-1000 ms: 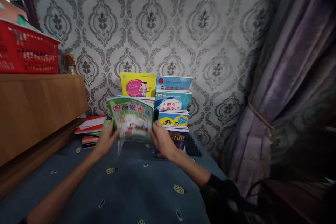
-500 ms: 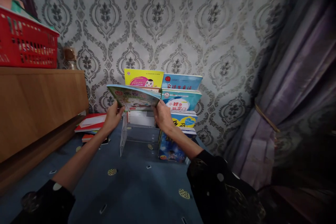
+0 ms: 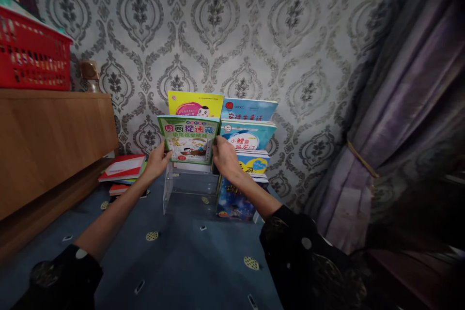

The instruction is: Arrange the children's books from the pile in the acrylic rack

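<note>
A green picture book [image 3: 191,141] stands nearly upright at the left column of a clear tiered book rack [image 3: 187,186], its cover facing me. My left hand [image 3: 157,159] grips its left edge, and my right hand [image 3: 224,155] is closed on its right edge. Behind it rises a yellow book [image 3: 194,101]. In the right column stand a light blue book [image 3: 250,108], a teal book [image 3: 254,131], a blue and yellow book [image 3: 257,162] and a dark blue book [image 3: 236,201]. My right hand covers part of these.
On the left, a red basket [image 3: 34,53] sits on a wooden cabinet [image 3: 54,140] beside a small brown object [image 3: 89,72]. Several books [image 3: 121,168] lie stacked by the cabinet on the blue patterned cloth [image 3: 174,261]. A tied curtain [image 3: 363,179] hangs at the right.
The green book has tipped from a slant to nearly upright, so its cover now shows fully. Both hands still grip its sides. The view has shifted slightly.
</note>
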`<state>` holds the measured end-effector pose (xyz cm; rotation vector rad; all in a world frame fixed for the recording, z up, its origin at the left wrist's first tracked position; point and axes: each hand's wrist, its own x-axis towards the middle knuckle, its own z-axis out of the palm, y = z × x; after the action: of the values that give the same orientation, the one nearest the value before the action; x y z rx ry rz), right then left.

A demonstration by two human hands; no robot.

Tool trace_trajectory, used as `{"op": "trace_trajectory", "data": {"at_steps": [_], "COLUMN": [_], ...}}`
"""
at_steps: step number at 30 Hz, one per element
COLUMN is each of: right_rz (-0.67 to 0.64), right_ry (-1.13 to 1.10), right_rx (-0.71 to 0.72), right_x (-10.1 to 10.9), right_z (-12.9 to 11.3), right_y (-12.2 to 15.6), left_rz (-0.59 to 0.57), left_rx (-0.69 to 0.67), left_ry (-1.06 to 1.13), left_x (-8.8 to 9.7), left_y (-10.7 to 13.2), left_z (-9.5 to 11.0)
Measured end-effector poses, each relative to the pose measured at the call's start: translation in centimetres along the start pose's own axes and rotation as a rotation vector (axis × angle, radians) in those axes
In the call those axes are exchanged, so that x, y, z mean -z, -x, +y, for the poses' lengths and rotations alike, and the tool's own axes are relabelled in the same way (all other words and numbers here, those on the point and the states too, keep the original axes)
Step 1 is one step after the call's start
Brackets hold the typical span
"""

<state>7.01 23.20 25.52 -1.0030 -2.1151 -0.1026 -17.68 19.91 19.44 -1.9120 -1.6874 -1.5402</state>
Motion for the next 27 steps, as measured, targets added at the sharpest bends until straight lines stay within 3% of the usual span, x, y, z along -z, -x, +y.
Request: {"op": "trace_trajectory", "data": {"at_steps": [4, 9, 14, 20, 27], "right_rz": [0.116, 0.222, 0.22, 0.235, 0.213], "right_ry": [-0.097, -0.131, -0.09, -0.19, -0.164], "right_rx": [0.062, 0.118, 0.075, 0.108, 0.112], "right_x": [0.3, 0.4, 0.5, 0.3, 0.0], "right_z": [0.5, 0.8, 1.1, 1.2, 1.5], "right_y": [0.2, 0.3, 0.2, 0.3, 0.5], "left_rz": [0.047, 0.077, 0.051, 0.027, 0.104], "left_rx": [0.005, 0.008, -0.014, 0.05, 0.029], "left_ry": [-0.193, -0.195, -0.262, -0.346, -0.181], "left_x": [-0.2, -0.1, -0.3, -1.1, -1.0], "left_y": [0.5, 0.6, 0.9, 1.6, 1.0], "left_z": [0.6, 1.4, 1.8, 1.9, 2.3]}}
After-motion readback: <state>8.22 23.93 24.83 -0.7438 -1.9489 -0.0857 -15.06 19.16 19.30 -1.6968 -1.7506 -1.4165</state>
